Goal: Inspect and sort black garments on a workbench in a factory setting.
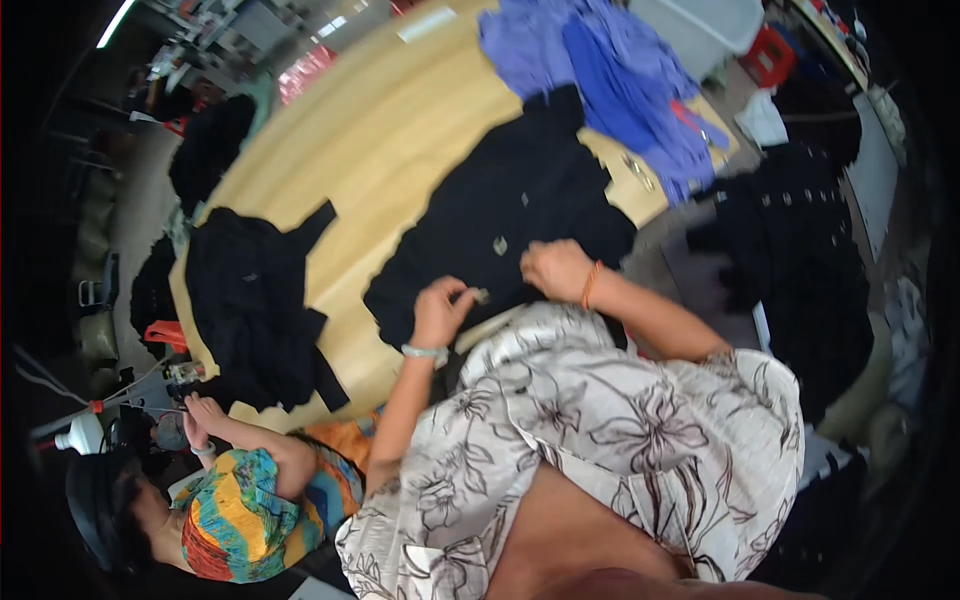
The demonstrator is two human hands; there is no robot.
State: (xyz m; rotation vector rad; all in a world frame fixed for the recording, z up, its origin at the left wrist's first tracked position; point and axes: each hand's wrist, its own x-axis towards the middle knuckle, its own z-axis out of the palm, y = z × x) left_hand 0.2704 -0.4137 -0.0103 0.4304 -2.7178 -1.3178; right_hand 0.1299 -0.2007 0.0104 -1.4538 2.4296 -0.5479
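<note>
A black garment (pixel 500 200) lies spread on the pale wooden table in front of me. My left hand (pixel 438 312) is closed at its near edge, thumb and finger pinching a small pale piece (pixel 480 296) whose kind I cannot make out. At the garment's near right part rests my right hand (pixel 558 270), its fingers curled together against the black cloth; whatever they hold is hidden. Between the hands, a little farther off, a small light-coloured round piece (pixel 500 245) sits on the garment.
Purple clothing (pixel 610 80) is heaped at the table's far right, with small metal snips (pixel 638 172) beside it. Another black garment (pixel 245 300) lies to the left. A co-worker in a colourful top (pixel 240 510) works at the lower left. Dark clothes (pixel 800 260) are piled at the right.
</note>
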